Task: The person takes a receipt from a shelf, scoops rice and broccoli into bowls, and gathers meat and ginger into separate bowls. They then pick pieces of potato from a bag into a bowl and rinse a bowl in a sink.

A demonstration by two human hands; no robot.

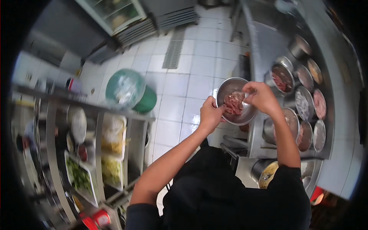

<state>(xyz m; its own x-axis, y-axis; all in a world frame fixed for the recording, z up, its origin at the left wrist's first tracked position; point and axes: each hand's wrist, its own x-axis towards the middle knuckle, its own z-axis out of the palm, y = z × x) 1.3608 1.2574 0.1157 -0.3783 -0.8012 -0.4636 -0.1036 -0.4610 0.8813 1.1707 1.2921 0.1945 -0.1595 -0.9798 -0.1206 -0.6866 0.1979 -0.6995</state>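
Note:
A round metal bowl [248, 114] with pieces of raw red meat [234, 103] in it is held in front of me, tilted so its inside shows. My left hand [211, 115] is closed on the bowl's left rim, thumb over the edge. Over the bowl's right side, my right hand [261, 97] has its fingers pinched together beside the meat. Something small and whitish shows at those fingertips, too blurred to name.
To the right, a steel counter [264, 42] bears several metal containers [304, 103] of meat and other food. At left, a metal rack [132, 145] holds trays of cut greens [80, 176]. A green bin [147, 99] lined with plastic stands on the tiled floor [172, 88].

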